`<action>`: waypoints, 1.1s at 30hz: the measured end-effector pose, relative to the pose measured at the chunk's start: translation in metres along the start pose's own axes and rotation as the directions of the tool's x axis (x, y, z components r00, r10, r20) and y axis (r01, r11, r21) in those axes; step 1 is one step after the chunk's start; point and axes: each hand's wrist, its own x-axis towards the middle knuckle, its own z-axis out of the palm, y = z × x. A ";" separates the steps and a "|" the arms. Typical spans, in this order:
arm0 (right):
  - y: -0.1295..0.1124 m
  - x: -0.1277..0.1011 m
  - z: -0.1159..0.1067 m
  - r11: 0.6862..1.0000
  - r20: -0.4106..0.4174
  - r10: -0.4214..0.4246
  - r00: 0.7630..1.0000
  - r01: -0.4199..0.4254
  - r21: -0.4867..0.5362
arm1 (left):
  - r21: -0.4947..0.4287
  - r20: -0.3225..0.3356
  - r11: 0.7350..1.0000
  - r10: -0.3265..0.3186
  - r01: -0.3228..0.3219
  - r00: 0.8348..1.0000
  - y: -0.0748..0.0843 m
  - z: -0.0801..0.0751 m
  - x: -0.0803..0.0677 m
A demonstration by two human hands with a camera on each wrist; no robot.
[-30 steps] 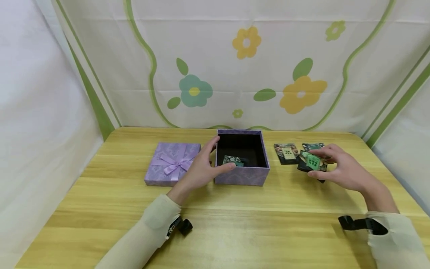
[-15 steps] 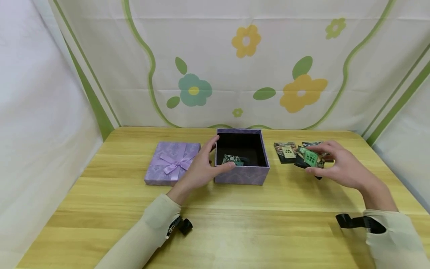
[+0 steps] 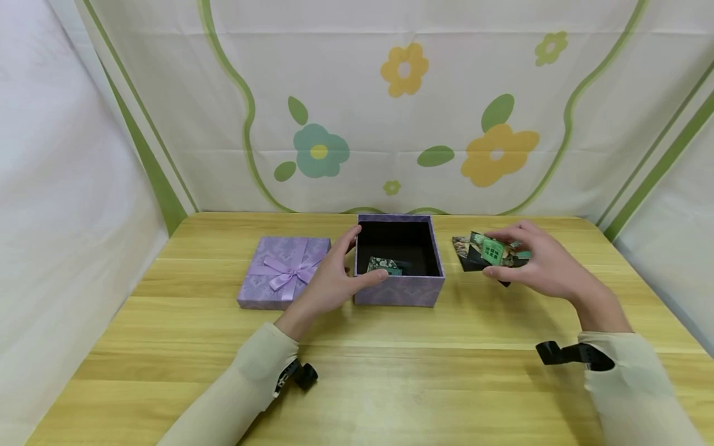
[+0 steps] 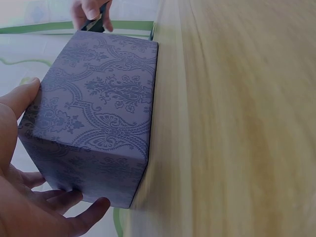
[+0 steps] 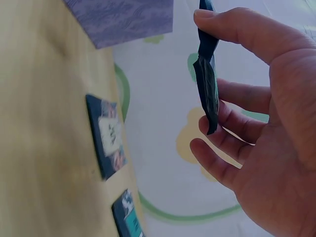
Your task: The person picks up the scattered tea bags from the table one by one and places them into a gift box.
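A purple patterned gift box [image 3: 398,293] stands uncovered, its inside black. My left hand [image 3: 333,279] holds its left side, thumb over the front rim and fingers along the side, as the left wrist view also shows on the box wall [image 4: 94,98]. A small dark packet [image 3: 382,265] lies inside. To the right of the box, my right hand [image 3: 538,260] pinches a dark packet with a green label [image 3: 492,250] above the table. In the right wrist view the held packet [image 5: 207,89] appears edge-on between thumb and fingers, off the tabletop.
On the tabletop below my right hand lie a packet with a pale label [image 5: 109,137] and one with a teal label [image 5: 131,217]. The purple lid with a ribbon bow [image 3: 287,272] lies left of the box. A flowered cloth [image 3: 357,111] hangs behind the table.
My right hand has moved left and slightly away from me, bringing the pinched packet nearer the box and over the pale-labelled packet. My left hand stays on the box.
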 end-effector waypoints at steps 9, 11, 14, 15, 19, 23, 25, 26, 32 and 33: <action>-0.025 0.023 -0.001 0.995 -0.031 -0.098 0.995 0.098 0.018 | -0.006 -0.006 1.000 -0.009 0.009 1.000 0.000 -0.001 -0.001; -0.030 0.028 0.000 0.993 -0.027 -0.111 0.993 0.111 0.024 | 0.000 -0.005 1.000 -0.004 0.004 1.000 0.000 -0.001 -0.001; -0.037 0.035 0.002 0.993 -0.023 -0.116 0.993 0.117 0.032 | 0.003 -0.004 1.000 -0.005 0.005 1.000 0.000 0.000 -0.001; -0.039 0.037 0.003 0.993 -0.023 -0.115 0.993 0.116 0.036 | 0.004 -0.004 1.000 -0.006 0.006 1.000 0.001 0.000 -0.001; -0.048 0.047 0.007 0.993 -0.017 -0.104 0.994 0.105 0.054 | 0.003 -0.004 1.000 0.000 0.000 1.000 0.000 0.000 0.000; -0.055 0.056 0.011 0.993 0.005 -0.106 0.994 0.105 0.053 | 0.002 -0.007 1.000 0.002 -0.002 1.000 0.000 0.000 0.000; -0.059 0.060 0.014 0.992 0.018 -0.118 0.993 0.117 0.056 | 0.004 -0.008 1.000 0.000 0.000 1.000 0.000 0.000 0.001; -0.061 0.062 0.015 0.990 0.025 -0.127 0.992 0.125 0.057 | 0.007 -0.008 1.000 0.001 -0.001 1.000 0.000 0.000 0.001; -0.070 0.070 0.024 0.983 0.048 -0.174 0.984 0.171 0.063 | 0.007 -0.008 1.000 0.000 0.001 1.000 -0.002 0.001 0.002; -0.071 0.071 0.025 0.982 0.051 -0.179 0.983 0.175 0.063 | 0.005 -0.008 1.000 -0.002 0.002 1.000 -0.002 0.001 0.002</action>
